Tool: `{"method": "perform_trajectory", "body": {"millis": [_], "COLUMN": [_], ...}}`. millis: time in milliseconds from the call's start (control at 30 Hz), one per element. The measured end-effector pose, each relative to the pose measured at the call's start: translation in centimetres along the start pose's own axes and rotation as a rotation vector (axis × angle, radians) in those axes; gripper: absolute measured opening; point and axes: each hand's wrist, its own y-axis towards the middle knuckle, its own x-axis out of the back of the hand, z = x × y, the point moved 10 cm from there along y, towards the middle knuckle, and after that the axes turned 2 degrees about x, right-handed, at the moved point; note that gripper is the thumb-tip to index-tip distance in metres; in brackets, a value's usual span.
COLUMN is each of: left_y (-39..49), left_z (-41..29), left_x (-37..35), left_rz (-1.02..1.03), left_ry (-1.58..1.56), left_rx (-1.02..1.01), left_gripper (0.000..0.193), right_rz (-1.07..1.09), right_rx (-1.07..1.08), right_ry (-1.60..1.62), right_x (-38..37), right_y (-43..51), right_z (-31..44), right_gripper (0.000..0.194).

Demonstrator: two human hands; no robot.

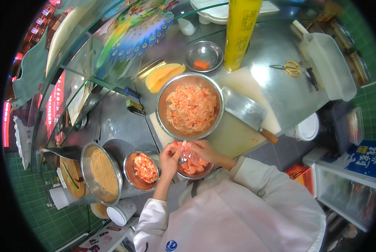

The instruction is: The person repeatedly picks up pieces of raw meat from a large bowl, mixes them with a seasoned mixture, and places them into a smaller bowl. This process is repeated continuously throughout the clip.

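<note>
Both my hands meet over a metal bowl of cooked shrimp (192,167) at the counter's near edge. Between the fingertips of my left hand (171,157) and my right hand (203,152) is a pinkish-orange shrimp, partly hidden by the fingers. Just beyond them stands a large steel bowl (221,118) heaped with shrimp shells (191,108). To the left, a smaller steel bowl (127,176) holds peeled shrimp pieces (145,168).
A cleaver (244,107) lies on the white cutting board (265,121), right of the large bowl. Farther right are yellow-handled scissors (291,68) and a plastic bin (329,66). A melon wedge (162,75), a small metal dish (218,60) and a tall yellow roll (243,34) stand beyond. A bowl of crumbs (84,170) sits left.
</note>
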Motion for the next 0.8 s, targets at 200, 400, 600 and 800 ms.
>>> {"method": "perform_trajectory", "body": {"millis": [200,400,600,800], "left_y": [2.5,4.2,5.4,6.3], "left_z": [-0.9,-2.6,-8.6,-9.2], "left_x": [-2.3,-3.7,-4.9,-8.5], "left_rz": [-0.121,-0.075,0.118,0.425], "left_ry": [-0.280,0.014,0.805,1.396], "left_rx": [0.032,-0.088,-0.495,-0.669], "left_gripper": [0.006,0.018,0.044,0.041], "right_rz": [-0.166,-0.370,-0.399,-0.290], "right_rx": [0.028,0.072,0.257,0.252], "right_ry": [0.009,0.273,-0.316,-0.168], "right_x": [2.1,3.9,6.4,5.0], "right_y": [0.8,2.2,5.0,8.0], "right_z": [3.0,2.5,3.8,3.1], "right_gripper": [0.031,0.027,0.031,0.040]}}
